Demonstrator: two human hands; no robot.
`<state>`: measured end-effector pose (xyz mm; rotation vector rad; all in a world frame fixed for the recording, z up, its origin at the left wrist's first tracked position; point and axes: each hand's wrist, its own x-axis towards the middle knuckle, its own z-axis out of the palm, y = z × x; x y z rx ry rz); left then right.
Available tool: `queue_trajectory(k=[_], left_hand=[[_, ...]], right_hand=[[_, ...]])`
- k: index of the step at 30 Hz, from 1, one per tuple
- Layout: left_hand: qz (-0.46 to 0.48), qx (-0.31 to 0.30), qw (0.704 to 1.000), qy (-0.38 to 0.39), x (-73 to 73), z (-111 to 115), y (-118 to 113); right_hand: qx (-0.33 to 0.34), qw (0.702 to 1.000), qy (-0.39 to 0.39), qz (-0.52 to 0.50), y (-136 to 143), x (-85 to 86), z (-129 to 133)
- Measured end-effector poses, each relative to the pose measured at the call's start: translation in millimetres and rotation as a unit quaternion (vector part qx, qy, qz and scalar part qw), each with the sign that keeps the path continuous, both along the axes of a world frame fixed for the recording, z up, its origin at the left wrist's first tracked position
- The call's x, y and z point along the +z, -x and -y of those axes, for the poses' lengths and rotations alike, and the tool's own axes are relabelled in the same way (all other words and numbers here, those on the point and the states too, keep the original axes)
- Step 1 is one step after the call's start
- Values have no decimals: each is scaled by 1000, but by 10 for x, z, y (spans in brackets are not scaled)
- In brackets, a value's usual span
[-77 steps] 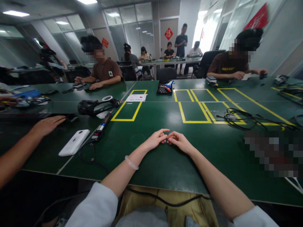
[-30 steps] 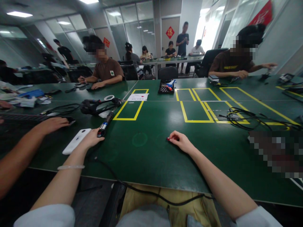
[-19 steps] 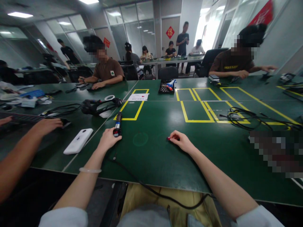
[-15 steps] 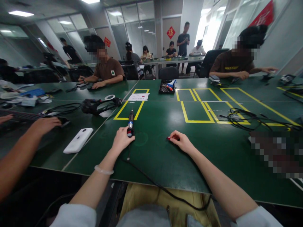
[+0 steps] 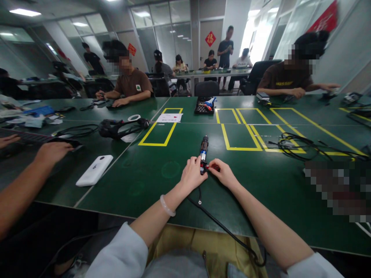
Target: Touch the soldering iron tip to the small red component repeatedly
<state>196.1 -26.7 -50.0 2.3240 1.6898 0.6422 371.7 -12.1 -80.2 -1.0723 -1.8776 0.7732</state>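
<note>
Head view: left hand (image 5: 191,172) is clasping black-and-silver cylindrical tool (image 5: 204,148), right hand (image 5: 224,174) alongside pinching small red piece (image 5: 208,166), probably aligning, needing steadiness

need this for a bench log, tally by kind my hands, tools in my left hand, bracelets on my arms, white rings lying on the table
Left hand and right hand: 2
Tool: 1
Bracelet: 1
White ring: 1
Total: 5
</note>
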Motion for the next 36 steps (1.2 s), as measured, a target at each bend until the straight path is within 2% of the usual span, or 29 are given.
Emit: queue_trajectory(k=[7,15,19,23,26,29,32,36], left_hand=[[-50,9,999,0,-1,29,-31],[-110,26,994,-15,81,14,-98],[-127,51,990,-19,102,-28,-146],[-126,46,991,-26,96,-41,-97],[-134,37,990,-33,101,-29,44],[-158,43,986,-35,122,-13,289],[-190,66,979,-21,154,-5,635],[-235,112,965,5,186,-27,1228]], right_hand=[[-7,1000,-12,21,-22,-11,-18],[-15,1000,4,-3,-17,42,18],[-21,999,31,-28,-29,18,11],[-16,998,51,-43,-47,-1,-4],[-14,997,60,-43,-56,-18,-11],[-10,996,76,-42,-58,-28,-10],[-7,996,85,-30,-57,-14,1],[0,997,83,-9,-58,35,24]])
